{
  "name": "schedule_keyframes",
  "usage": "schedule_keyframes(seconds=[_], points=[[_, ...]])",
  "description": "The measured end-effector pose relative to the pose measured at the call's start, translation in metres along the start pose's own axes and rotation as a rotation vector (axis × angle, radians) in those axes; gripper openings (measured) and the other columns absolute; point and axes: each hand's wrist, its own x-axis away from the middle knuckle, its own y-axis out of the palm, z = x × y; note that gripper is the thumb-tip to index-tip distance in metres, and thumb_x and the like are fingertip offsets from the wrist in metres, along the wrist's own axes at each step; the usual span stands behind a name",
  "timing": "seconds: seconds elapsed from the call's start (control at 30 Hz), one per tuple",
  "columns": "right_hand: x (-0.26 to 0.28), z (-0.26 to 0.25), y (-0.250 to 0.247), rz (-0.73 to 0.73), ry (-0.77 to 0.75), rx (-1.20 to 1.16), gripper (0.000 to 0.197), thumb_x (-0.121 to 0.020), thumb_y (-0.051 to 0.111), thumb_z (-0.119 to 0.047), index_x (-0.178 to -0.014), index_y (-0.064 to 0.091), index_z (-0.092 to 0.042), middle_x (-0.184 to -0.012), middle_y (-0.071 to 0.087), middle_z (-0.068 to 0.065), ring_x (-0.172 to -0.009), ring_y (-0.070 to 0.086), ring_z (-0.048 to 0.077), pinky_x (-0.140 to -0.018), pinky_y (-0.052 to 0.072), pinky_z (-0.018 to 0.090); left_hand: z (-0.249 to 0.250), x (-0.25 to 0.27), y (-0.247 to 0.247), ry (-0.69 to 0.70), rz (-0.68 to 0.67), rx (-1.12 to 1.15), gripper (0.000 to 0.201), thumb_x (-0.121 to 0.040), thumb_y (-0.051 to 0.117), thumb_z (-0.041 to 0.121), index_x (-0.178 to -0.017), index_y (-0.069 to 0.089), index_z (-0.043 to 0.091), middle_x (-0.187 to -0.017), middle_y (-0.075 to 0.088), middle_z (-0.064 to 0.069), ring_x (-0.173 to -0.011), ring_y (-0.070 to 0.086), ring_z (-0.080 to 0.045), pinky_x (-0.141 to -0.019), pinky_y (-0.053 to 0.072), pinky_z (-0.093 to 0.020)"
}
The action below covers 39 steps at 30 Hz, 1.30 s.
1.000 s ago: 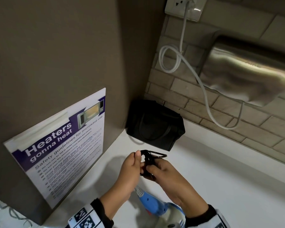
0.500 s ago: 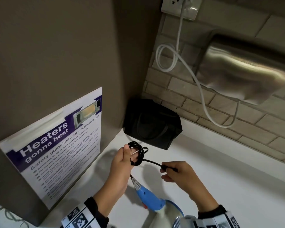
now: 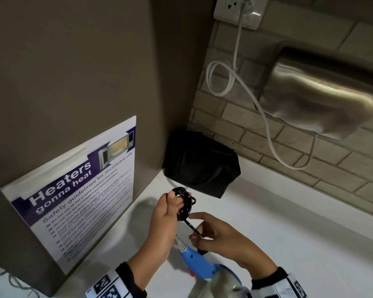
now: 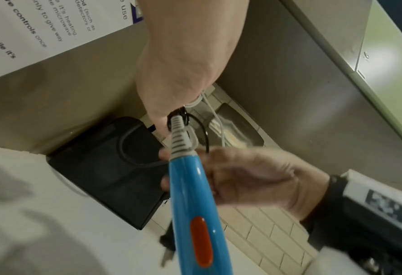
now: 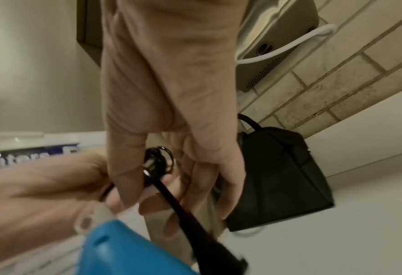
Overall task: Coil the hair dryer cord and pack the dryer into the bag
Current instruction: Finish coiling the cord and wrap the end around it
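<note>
My left hand [image 3: 172,203] holds a small coil of the black cord [image 3: 184,203] above the white counter. Just below the coil, my right hand [image 3: 197,233] pinches the free stretch of cord [image 5: 178,204], its index finger stretched out. The blue hair dryer [image 3: 198,265] hangs low between my wrists, its handle [image 4: 190,195] with a red switch pointing up to the ribbed grey cord sleeve. The black bag [image 3: 200,166] sits in the corner behind my hands, its handle lying flat on it. The plug end is blurred.
A brown panel with a microwave safety poster [image 3: 78,190] stands close on the left. On the brick wall a steel hand dryer [image 3: 323,97] juts out, its white cable [image 3: 235,82] looping from a socket [image 3: 237,11]. The white counter [image 3: 289,233] runs to the right.
My right hand pulled the cord out to the right, then came back in under the coil. The coil in my left hand has gained loops and the free stretch is shorter.
</note>
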Motion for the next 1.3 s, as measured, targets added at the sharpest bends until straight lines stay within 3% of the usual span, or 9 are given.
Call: schedule_keyframes(seconds=[0.13, 0.23, 0.37, 0.47, 0.8, 0.97, 1.03, 1.13, 1.3], points=[[0.006, -0.023, 0.004, 0.046, -0.080, -0.019, 0.027, -0.094, 0.055, -0.032, -0.120, 0.060, -0.026, -0.070, 0.062, -0.011, -0.073, 0.060, 0.003, -0.077, 0.047, 0.016, 0.001, 0.001, -0.001, 0.012, 0.015, 0.005, 0.042, -0.098, 0.032, 0.041, -0.109, 0.062, 0.014, -0.105, 0.073, -0.002, -0.102, 0.067, -0.013, -0.101, 0.047, -0.042], [0.008, -0.026, 0.002, 0.133, -0.119, 0.125, 0.028, -0.099, 0.044, -0.033, -0.098, 0.071, -0.029, -0.071, 0.064, -0.015, -0.071, 0.051, -0.002, -0.066, 0.042, 0.012, 0.003, 0.000, -0.005, 0.039, 0.037, 0.042, 0.045, -0.099, 0.031, 0.041, -0.108, 0.063, 0.011, -0.099, 0.075, -0.003, -0.099, 0.069, -0.017, -0.101, 0.047, -0.043], [0.002, -0.008, -0.003, 0.264, -0.098, 0.392, 0.038, -0.100, 0.043, -0.025, -0.068, 0.060, -0.035, -0.063, 0.058, -0.015, -0.058, 0.048, -0.001, -0.060, 0.036, 0.011, 0.008, -0.001, -0.008, 0.040, -0.004, 0.144, 0.047, -0.097, 0.030, 0.043, -0.105, 0.064, 0.010, -0.095, 0.076, -0.006, -0.095, 0.071, -0.022, -0.095, 0.049, -0.041], [-0.009, 0.005, -0.006, 0.340, -0.057, 0.504, 0.045, -0.100, 0.041, -0.018, -0.059, 0.050, -0.035, -0.056, 0.050, -0.013, -0.050, 0.045, 0.002, -0.055, 0.036, 0.009, 0.010, 0.002, -0.003, 0.040, -0.073, 0.157, 0.049, -0.097, 0.031, 0.041, -0.109, 0.060, 0.004, -0.095, 0.076, -0.006, -0.094, 0.072, -0.023, -0.091, 0.051, -0.038], [-0.017, -0.002, -0.008, 0.153, -0.083, 0.210, 0.028, -0.101, 0.039, -0.016, -0.085, 0.062, -0.010, -0.066, 0.055, -0.009, -0.061, 0.050, 0.000, -0.063, 0.039, 0.008, 0.009, -0.004, -0.004, -0.019, -0.020, 0.214, 0.049, -0.099, 0.030, 0.040, -0.111, 0.058, 0.002, -0.096, 0.076, -0.008, -0.087, 0.073, -0.021, -0.081, 0.054, -0.032], [-0.007, -0.021, 0.004, 0.122, -0.113, -0.016, 0.041, -0.093, 0.044, -0.050, -0.100, 0.057, -0.011, -0.066, 0.049, -0.016, -0.065, 0.045, 0.005, -0.068, 0.041, 0.021, 0.007, 0.001, -0.002, -0.007, -0.002, 0.102, 0.051, -0.098, 0.028, 0.047, -0.108, 0.063, 0.011, -0.093, 0.077, -0.001, -0.093, 0.071, -0.017, -0.101, 0.045, -0.044], [-0.008, -0.029, 0.009, 0.166, -0.101, 0.025, 0.047, -0.087, 0.047, -0.058, -0.099, 0.057, -0.014, -0.074, 0.052, -0.004, -0.069, 0.047, 0.010, -0.070, 0.041, 0.027, 0.009, 0.004, 0.000, -0.002, 0.008, 0.083, 0.050, -0.098, 0.029, 0.046, -0.106, 0.064, 0.012, -0.092, 0.077, -0.002, -0.094, 0.071, -0.017, -0.100, 0.046, -0.040], [-0.015, -0.032, 0.013, 0.214, -0.088, 0.083, 0.035, -0.088, 0.054, -0.052, -0.101, 0.058, -0.019, -0.072, 0.055, 0.006, -0.064, 0.050, 0.016, -0.065, 0.042, 0.030, 0.013, 0.008, 0.003, -0.004, -0.010, 0.067, 0.050, -0.098, 0.030, 0.046, -0.106, 0.066, 0.012, -0.095, 0.076, -0.004, -0.097, 0.070, -0.017, -0.094, 0.048, -0.033], [-0.010, -0.036, 0.011, 0.192, -0.153, 0.131, 0.026, -0.093, 0.055, -0.035, -0.086, 0.062, -0.011, -0.061, 0.041, 0.001, -0.059, 0.042, 0.018, -0.060, 0.035, 0.032, 0.019, 0.006, -0.003, 0.037, -0.025, 0.043, 0.047, -0.086, 0.045, 0.051, -0.100, 0.065, 0.010, -0.090, 0.077, 0.001, -0.084, 0.072, -0.018, -0.084, 0.052, -0.032]])
